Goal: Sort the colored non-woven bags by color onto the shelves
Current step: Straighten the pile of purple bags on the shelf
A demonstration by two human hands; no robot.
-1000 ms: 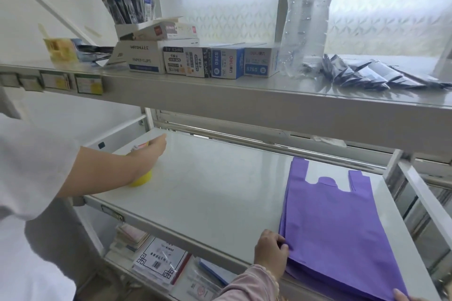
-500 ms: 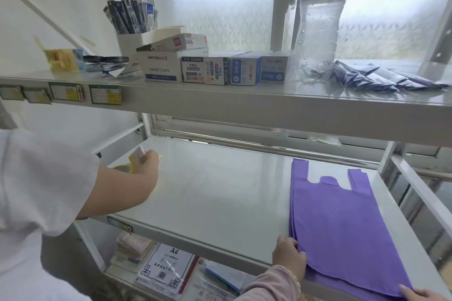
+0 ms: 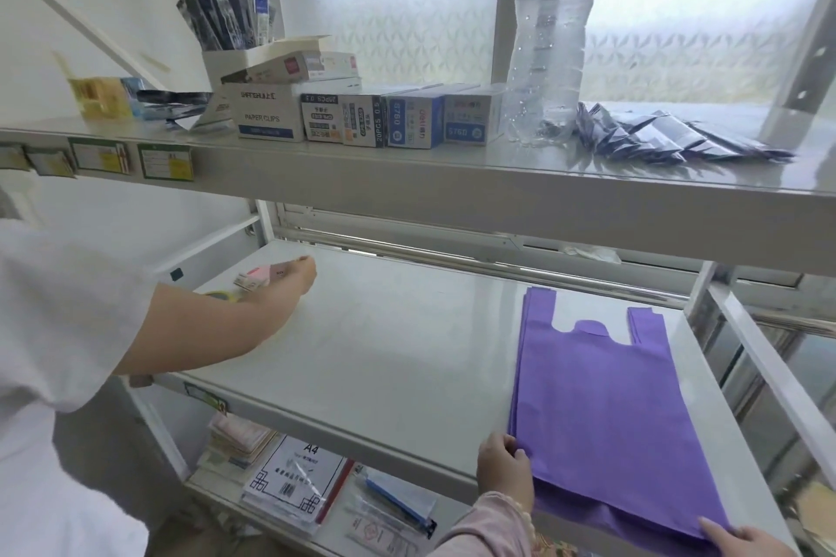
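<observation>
White middle shelf (image 3: 384,353) carries the purple bags (image 3: 601,412) at its right end, unmoved since earlier frames. Another person's arm (image 3: 217,321) now lifts small items at the left. Right hand (image 3: 751,540) is cut off; grip indeterminate. Left hand (image 3: 504,468) fingers pinch the stack's near-left corner.

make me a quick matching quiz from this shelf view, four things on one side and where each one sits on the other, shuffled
Things:
1. purple bags
2. paper clips box
3. A4 paper pack
4. clear plastic bottle

Places:
A. bottom shelf, lower left
B. middle shelf, right end
C. upper shelf, standing right of the small boxes
D. upper shelf, left end of the box row

Pairs: 1-B, 2-D, 3-A, 4-C
</observation>
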